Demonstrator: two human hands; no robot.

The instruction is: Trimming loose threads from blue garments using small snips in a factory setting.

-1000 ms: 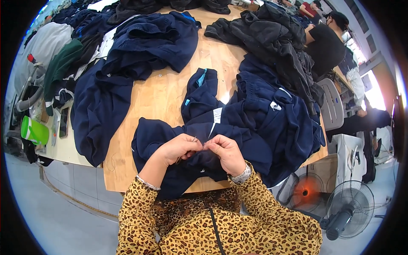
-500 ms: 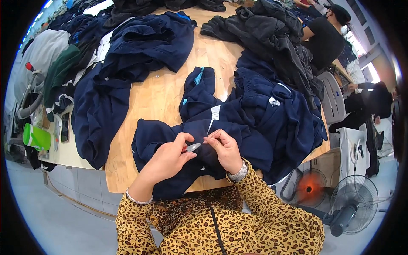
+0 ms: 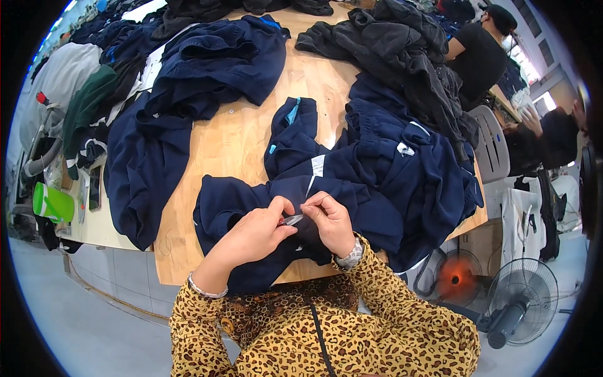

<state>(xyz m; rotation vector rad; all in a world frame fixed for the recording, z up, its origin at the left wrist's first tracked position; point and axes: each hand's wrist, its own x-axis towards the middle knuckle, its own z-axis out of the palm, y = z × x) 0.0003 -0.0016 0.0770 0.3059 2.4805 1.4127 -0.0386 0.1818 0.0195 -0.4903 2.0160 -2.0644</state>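
My left hand (image 3: 264, 227) is closed round thread snips (image 3: 293, 220) whose pale metal blades point toward my other hand. Only a bit of their red handle shows between my fingers. Beside the blade tips my right hand (image 3: 331, 225) pinches with thumb and forefinger; what lies in that pinch is too small to make out. Under both hands a navy garment (image 3: 352, 200) is spread in folds, with a white strip (image 3: 318, 166) on it and a light blue edge at its far end.
More navy clothing (image 3: 217, 63) is heaped at the left of the wooden table (image 3: 221, 141). Dark grey garments (image 3: 389, 47) pile up at the far right. A green bucket (image 3: 53, 202) and phone (image 3: 95, 187) are at left. Fans (image 3: 523, 295) stand at right, near other people (image 3: 480, 60).
My left hand has moved slightly right, bringing the snips closer to my right hand's pinch. The garment lies almost as before. At the right, a person in dark clothes has shifted their arms.
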